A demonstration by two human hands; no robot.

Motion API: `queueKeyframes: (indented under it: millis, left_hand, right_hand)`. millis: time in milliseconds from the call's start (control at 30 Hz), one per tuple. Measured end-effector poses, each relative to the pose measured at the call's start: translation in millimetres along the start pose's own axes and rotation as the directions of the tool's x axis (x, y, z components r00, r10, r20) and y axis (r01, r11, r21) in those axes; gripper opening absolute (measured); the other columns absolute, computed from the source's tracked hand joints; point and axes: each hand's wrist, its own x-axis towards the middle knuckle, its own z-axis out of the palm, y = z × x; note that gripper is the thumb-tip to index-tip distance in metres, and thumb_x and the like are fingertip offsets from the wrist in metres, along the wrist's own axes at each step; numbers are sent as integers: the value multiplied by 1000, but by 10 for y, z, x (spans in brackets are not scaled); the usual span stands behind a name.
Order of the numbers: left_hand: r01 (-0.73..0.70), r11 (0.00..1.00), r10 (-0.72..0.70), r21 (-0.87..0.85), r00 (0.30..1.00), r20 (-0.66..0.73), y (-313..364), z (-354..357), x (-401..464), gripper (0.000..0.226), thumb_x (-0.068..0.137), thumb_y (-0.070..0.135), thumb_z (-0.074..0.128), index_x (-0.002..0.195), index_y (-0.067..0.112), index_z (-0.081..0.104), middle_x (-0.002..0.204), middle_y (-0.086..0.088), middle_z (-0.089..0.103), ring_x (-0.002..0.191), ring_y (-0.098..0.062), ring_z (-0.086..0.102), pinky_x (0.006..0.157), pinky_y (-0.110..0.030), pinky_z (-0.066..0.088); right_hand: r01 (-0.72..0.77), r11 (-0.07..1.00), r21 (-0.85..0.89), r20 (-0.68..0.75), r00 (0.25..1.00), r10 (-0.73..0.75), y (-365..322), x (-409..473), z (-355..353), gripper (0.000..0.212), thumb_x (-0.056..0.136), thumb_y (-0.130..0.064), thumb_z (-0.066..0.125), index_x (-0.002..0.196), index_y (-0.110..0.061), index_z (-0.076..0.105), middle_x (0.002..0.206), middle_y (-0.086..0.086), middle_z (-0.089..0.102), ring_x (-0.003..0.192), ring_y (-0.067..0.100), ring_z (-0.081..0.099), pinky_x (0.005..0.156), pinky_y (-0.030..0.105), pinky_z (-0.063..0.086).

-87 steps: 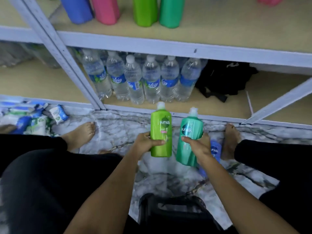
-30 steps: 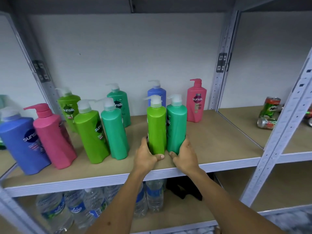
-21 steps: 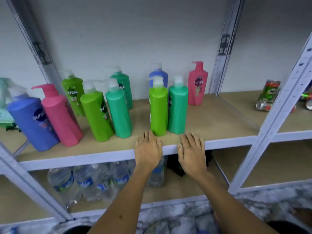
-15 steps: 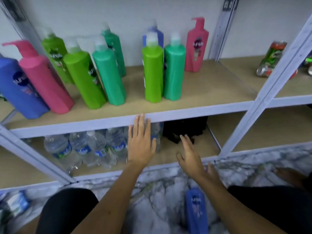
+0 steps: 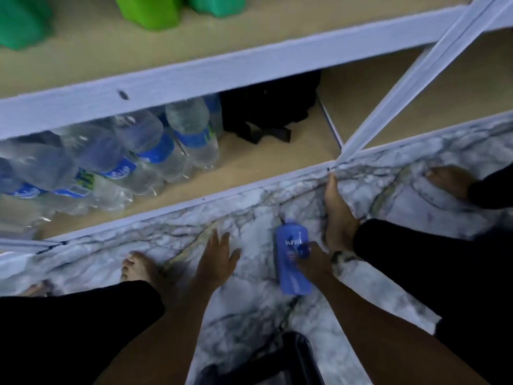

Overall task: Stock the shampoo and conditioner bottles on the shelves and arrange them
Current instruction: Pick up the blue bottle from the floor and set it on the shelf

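Observation:
A blue shampoo bottle [image 5: 291, 269] lies on the marble floor [image 5: 249, 315], its cap toward the shelf. My right hand [image 5: 315, 261] is on its right side with the fingers curled over the label. To the bottle's left, my left hand [image 5: 215, 262] hovers over the floor with its fingers spread and nothing in it. Only the bases of a light green bottle [image 5: 150, 11] and two teal bottles [image 5: 218, 4] [image 5: 22, 22] show on the upper shelf board [image 5: 222, 70].
Several water bottles [image 5: 166, 143] and a black bag [image 5: 266, 115] fill the bottom shelf. A slanted shelf post [image 5: 416, 79] meets the floor by my right foot [image 5: 338, 215]. My left foot [image 5: 138, 269], another bare foot [image 5: 449, 182] and a black basket [image 5: 263, 362] are close by.
I set the light green and teal bottles on the shelf and let go. My view dropped to the floor, and my right hand came down onto the blue bottle.

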Motion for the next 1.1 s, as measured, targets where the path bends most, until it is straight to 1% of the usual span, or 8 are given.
queueKeyframes:
  millis: [100, 200, 300, 600, 667, 767, 933, 1100]
  left_hand:
    - [-44, 996, 43, 78, 999, 24, -130, 323, 75, 87, 89, 69, 23, 141, 1, 40, 148, -34, 26, 136, -49, 31, 105, -53, 38]
    - [-32, 989, 29, 147, 999, 21, -315, 619, 101, 54, 91, 39, 52, 129, 1, 49, 136, -38, 40, 126, -56, 40, 89, -62, 48]
    - [-40, 990, 47, 137, 998, -48, -337, 751, 112, 65, 79, 23, 72, 134, 3, 44, 146, -34, 29, 135, -54, 26, 99, -61, 41]
    - [63, 980, -75, 186, 996, 55, -47, 600, 195, 66, 85, 25, 57, 143, 4, 32, 150, -34, 19, 142, -49, 10, 114, -50, 22]
    - [55, 992, -58, 114, 998, 24, 3, 425, 207, 61, 91, 24, 51, 145, 4, 30, 153, -24, 22, 145, -38, 13, 112, -43, 28]
    - [28, 999, -27, 34, 999, -46, 76, 156, 165, 57, 94, 21, 48, 146, 4, 31, 154, -16, 27, 145, -28, 18, 110, -39, 32]
    - [-28, 999, 23, -37, 994, -106, 267, -149, -57, 53, 95, 19, 47, 144, 3, 36, 151, -16, 34, 142, -28, 28, 110, -35, 31]
    - [-148, 984, 116, -96, 952, -285, 635, -498, -300, 37, 88, 9, 53, 124, -1, 57, 126, -21, 58, 117, -34, 55, 96, -36, 43]
  right_hand:
    - [-94, 983, 156, -6, 995, 96, 125, 222, 95, 80, 73, -32, 83, 136, -7, 40, 120, 16, 57, 108, 35, 59, 72, 35, 46]
    - [-193, 924, 332, 183, 973, 138, 252, 449, 211, 102, 54, -32, 94, 139, -14, 40, 129, 8, 57, 112, 33, 60, 85, 45, 54]
    - [-213, 912, 350, 302, 948, 105, 260, 584, 323, 88, 54, -32, 94, 128, -16, 49, 119, 4, 63, 106, 30, 63, 87, 47, 54]
    - [-169, 929, 330, 226, 969, 96, 48, 479, 484, 73, 56, -29, 91, 119, -14, 56, 114, 6, 63, 102, 30, 63, 84, 45, 54]
    - [-137, 944, 301, 180, 980, 85, -10, 399, 482, 78, 53, -38, 90, 118, -13, 55, 111, 5, 63, 101, 30, 64, 82, 45, 56]
    - [-93, 953, 289, 107, 992, 64, -101, 190, 390, 68, 67, -26, 87, 120, -9, 48, 113, 9, 59, 101, 31, 62, 83, 45, 54]
    - [55, 967, 249, -28, 998, -50, -372, -185, 37, 65, 69, -21, 84, 120, -10, 47, 107, 10, 60, 98, 32, 61, 80, 43, 53]
    - [303, 935, 185, -110, 952, -287, -731, -572, -516, 58, 74, -19, 80, 123, -15, 50, 114, 5, 63, 102, 26, 61, 79, 34, 50]
